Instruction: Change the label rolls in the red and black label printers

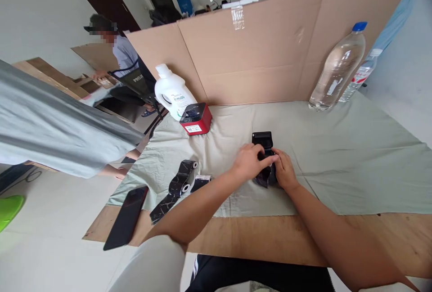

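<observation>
We hold a small black boxy printer (lid raised) on the creased cloth-covered table: left hand curled over it, right hand gripping its side; possibly plastic.

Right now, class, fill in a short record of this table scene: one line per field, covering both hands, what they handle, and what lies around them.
left hand: left hand rests on top of the small black box-shaped device
right hand: right hand grips the device's near side
device state: hinged lid raised at its far end
surface: pale green cloth over a wooden board
left of hands: unrolled black marbled tape roll, black phone
behind: red and black label printer, white plastic jug, clear water bottle with blue cap, cardboard screen
</observation>
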`<state>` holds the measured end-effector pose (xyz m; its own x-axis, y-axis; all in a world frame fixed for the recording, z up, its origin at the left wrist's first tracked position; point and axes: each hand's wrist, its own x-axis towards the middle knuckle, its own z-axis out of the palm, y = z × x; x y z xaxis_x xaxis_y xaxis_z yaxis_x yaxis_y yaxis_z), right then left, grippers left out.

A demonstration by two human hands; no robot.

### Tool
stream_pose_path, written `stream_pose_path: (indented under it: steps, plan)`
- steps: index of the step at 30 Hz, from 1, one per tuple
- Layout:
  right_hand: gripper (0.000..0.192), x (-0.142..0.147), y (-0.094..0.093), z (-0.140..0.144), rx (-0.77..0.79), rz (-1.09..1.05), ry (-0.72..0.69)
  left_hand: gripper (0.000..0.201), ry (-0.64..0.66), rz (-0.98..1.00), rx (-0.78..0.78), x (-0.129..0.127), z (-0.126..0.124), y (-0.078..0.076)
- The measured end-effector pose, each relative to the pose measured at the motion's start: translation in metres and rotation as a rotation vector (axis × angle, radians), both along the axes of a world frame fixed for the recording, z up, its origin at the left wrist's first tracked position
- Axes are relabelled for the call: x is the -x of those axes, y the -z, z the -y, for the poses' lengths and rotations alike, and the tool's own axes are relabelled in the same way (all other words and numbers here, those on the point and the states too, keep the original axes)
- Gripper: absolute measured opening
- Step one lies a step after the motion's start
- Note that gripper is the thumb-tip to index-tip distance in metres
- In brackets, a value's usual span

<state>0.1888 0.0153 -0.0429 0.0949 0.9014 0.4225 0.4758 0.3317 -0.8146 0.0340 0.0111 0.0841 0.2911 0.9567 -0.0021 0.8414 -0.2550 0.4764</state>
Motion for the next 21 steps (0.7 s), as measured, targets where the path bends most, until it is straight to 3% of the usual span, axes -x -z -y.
stream_pose_path:
  steps: [5, 10, 13, 17, 21]
  plan:
    - [0.039, 0.001, 0.004, -0.001, 0.014, -0.024, 0.023, 0.064, -0.097, -0.231, -0.033, -0.038, -0.029, 0.028]
    - [0.035, 0.001, 0.007, -0.002, 0.017, -0.045, 0.03, 0.071, -0.112, -0.278, -0.046, -0.036, -0.027, 0.032]
    - [0.037, 0.001, 0.005, -0.002, 0.041, -0.049, 0.031, 0.062, -0.025, -0.283, -0.003, -0.027, -0.027, 0.027]
    - [0.037, 0.001, 0.002, -0.002, 0.064, -0.038, 0.029, 0.031, 0.053, -0.212, 0.007, -0.014, -0.029, 0.019]
    - [0.036, 0.001, 0.003, -0.001, 0.056, -0.045, 0.034, 0.023, 0.147, -0.165, 0.01, -0.007, -0.029, 0.018]
